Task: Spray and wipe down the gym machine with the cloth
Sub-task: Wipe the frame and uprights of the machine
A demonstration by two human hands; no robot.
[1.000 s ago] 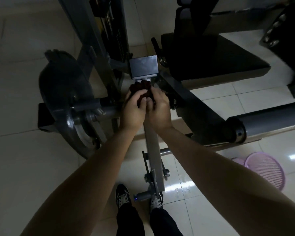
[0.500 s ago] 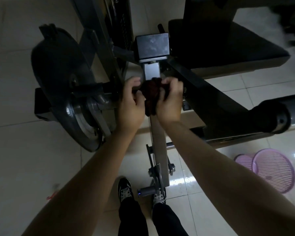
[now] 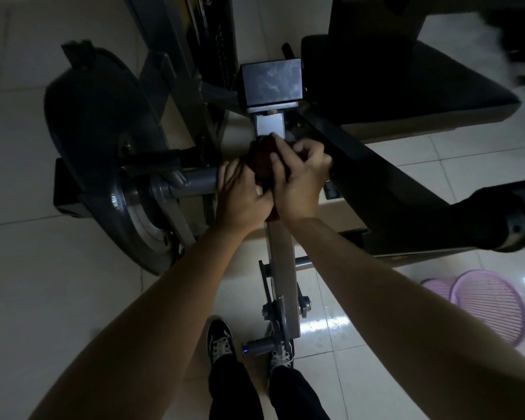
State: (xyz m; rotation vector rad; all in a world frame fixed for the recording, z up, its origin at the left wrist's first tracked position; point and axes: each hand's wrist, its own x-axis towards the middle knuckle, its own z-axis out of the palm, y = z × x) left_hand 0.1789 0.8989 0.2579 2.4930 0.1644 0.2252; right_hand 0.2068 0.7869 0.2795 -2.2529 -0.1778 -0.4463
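Tiled floor; hands around cloth

The head camera looks steeply down, close over the gym machine, apparently from standing height.

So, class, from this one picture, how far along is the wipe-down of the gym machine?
Done: cannot tell; the square block looks streaky. In hand: left hand and right hand both grip the dark red cloth against the grey upright bar, just below that block. Left, probably: the bar's lower length, the black seat pad and the roller pad.
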